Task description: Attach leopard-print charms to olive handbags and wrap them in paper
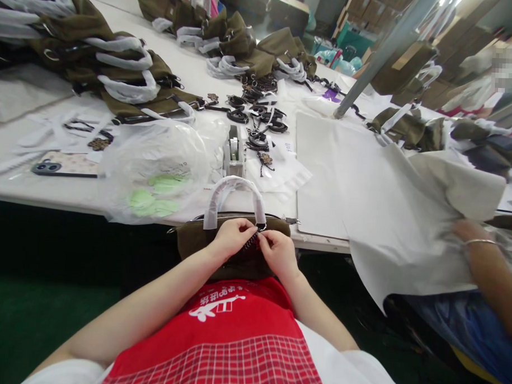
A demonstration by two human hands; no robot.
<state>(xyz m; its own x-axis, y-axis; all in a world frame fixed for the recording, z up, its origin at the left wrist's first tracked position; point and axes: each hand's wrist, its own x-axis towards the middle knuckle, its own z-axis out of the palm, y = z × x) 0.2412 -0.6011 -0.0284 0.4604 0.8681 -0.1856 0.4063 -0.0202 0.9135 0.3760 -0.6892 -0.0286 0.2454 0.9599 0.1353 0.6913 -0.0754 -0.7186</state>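
Observation:
An olive-brown handbag [195, 240] rests against my lap at the table's front edge, its carry handle [235, 183] wrapped in white covering and standing up. My left hand [235, 236] pinches at the base of the handle's right end. Close beside it, my right hand [277, 250] is closed in a pinch at the same spot. A dark braided cord or strap [251, 241] shows between my fingers, by a metal ring. The fingertips hide its exact form and where it attaches.
On the table [276, 201] stand a tape dispenser [234, 152], a plastic bag with green pieces [155, 194], a phone [67, 164] and several black straps [262, 122]. Wrapped handbags [130, 70] pile up behind. At right, another person's hand [473, 230] holds a grey-white sheet [389, 219] beside a metal post [378, 62].

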